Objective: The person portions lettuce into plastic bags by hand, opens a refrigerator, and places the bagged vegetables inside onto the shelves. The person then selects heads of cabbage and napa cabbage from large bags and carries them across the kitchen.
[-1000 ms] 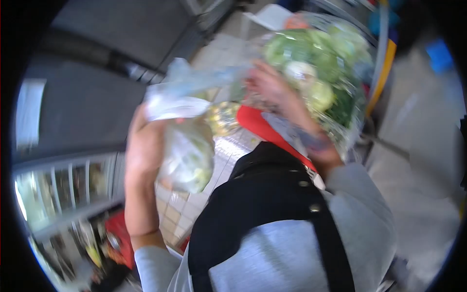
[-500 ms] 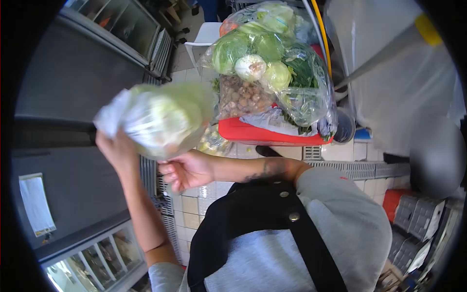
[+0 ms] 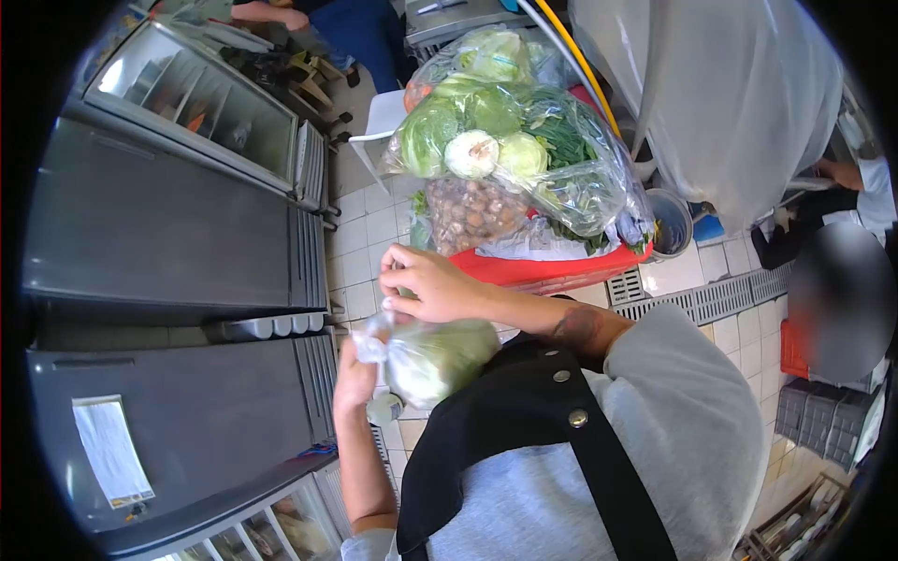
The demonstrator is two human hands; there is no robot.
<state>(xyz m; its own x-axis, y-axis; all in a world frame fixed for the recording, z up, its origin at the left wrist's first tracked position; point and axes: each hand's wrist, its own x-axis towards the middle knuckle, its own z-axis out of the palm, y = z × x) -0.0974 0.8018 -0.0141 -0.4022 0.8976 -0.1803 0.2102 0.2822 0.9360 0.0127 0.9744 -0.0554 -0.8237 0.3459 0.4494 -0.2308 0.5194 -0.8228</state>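
1. Clock read off the head view's middle, 12 at top. The thing in hand, a thin clear plastic bag of pale-green vegetables (image 3: 441,363), sits at 6, just in front of the black apron (image 3: 458,449), lifted off the tiled floor (image 3: 360,243).
2. Left grip (image 3: 355,376), at 7 to 8: clenched on the bag's bunched neck, thumb side up.
3. Right grip (image 3: 423,282), at 9 to 10: fingers curled, tips right by the neck. We can't tell whether they pinch plastic.
4. Step in hand, as we judge it: working the neck, one side steadying, the other fiddling with the gathered plastic. Next move calls for a firm left pinch and fine right fingertip control, bag weight kept low.
5. Orientation: we read the long axis as nearly crosswise, tipped slightly. Neck points to about 10, rounded full end to about 3 or 4. Contents sag towards 6.
6. Nearby: red surface (image 3: 505,272) at 1 to 2, bearing a bag of brown mushroom-like produce (image 3: 475,211) and, at 12 to 1, a big clear bag of cabbages (image 3: 486,117). Grey refrigerator doors (image 3: 168,220) at 9 to 10.
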